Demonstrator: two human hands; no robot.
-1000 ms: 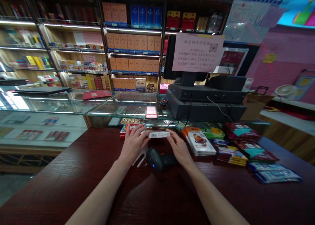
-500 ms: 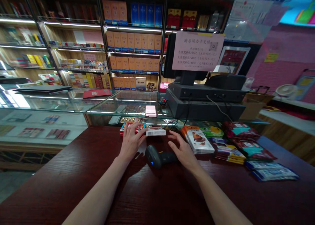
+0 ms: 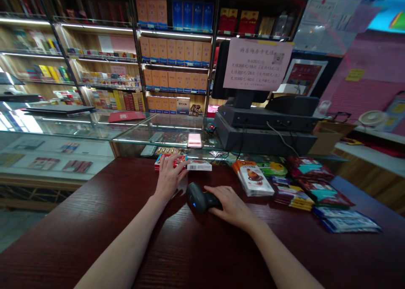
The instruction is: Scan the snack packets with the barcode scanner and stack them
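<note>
On the dark wooden counter lies a barcode scanner [image 3: 196, 198], its head pointing left with a small blue light lit. My right hand [image 3: 232, 206] is closed around its handle, thumb on the near side and fingers over the far side. My left hand [image 3: 169, 177] has its fingers apart over a red packaged box [image 3: 180, 158]; whether they press on it I cannot tell. Its thumb and index tips are by the left end of a small white box [image 3: 199, 166] with a barcode on its near side. Both boxes sit near the counter's far edge.
To the right lie an orange and white box [image 3: 253, 179], yellow and purple packs [image 3: 292, 194], dark red bags [image 3: 322, 183] and blue packets [image 3: 346, 219]. Behind stand a glass display case [image 3: 164, 130] and a cash register [image 3: 265, 128] with cables.
My right hand has come down and left from above the counter and taken hold of the barcode scanner's handle. My left hand stays by the red and white boxes.
</note>
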